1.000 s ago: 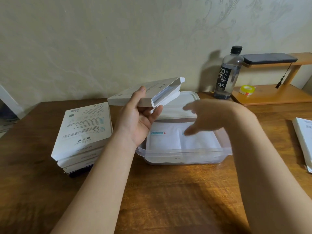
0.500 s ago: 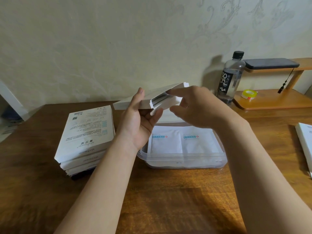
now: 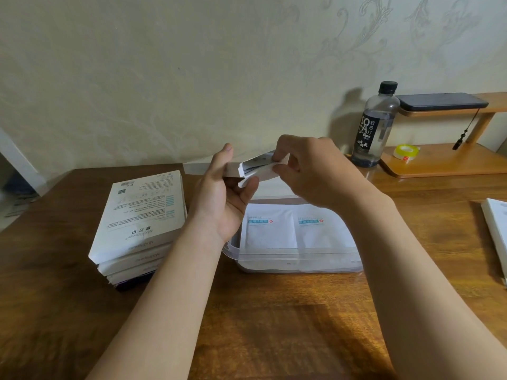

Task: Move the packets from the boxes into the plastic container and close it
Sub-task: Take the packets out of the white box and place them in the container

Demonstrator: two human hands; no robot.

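My left hand [image 3: 227,198] grips the open box [image 3: 196,168] from below, thumb over the top and fingers curled under it, and holds it in the air above the far-left corner of the plastic container [image 3: 274,252]. The mouth of the box faces right. My right hand [image 3: 310,171] meets it there, index finger and thumb pinching a white edge [image 3: 267,174] that sticks out of the mouth. Whether that is a packet or a box flap, I cannot tell.

The container sits uncovered on the table [image 3: 274,325], in the middle and below my hands. 2 packets lie flat inside it, side by side – the left packet [image 3: 270,229] and the right packet [image 3: 321,229], both with blue labels. The lid [image 3: 277,192] seems to lie just beyond it, mostly hidden.

Just left of the container is a stack of boxes [image 3: 142,215], 3 white ones on something dark. Far right, a bottle [image 3: 373,127] stands beside a wooden shelf [image 3: 439,163] carrying a tape roll [image 3: 406,152], and a phone [image 3: 441,101] lies on the upper level. Another white box [image 3: 496,229] pokes in at the right edge.
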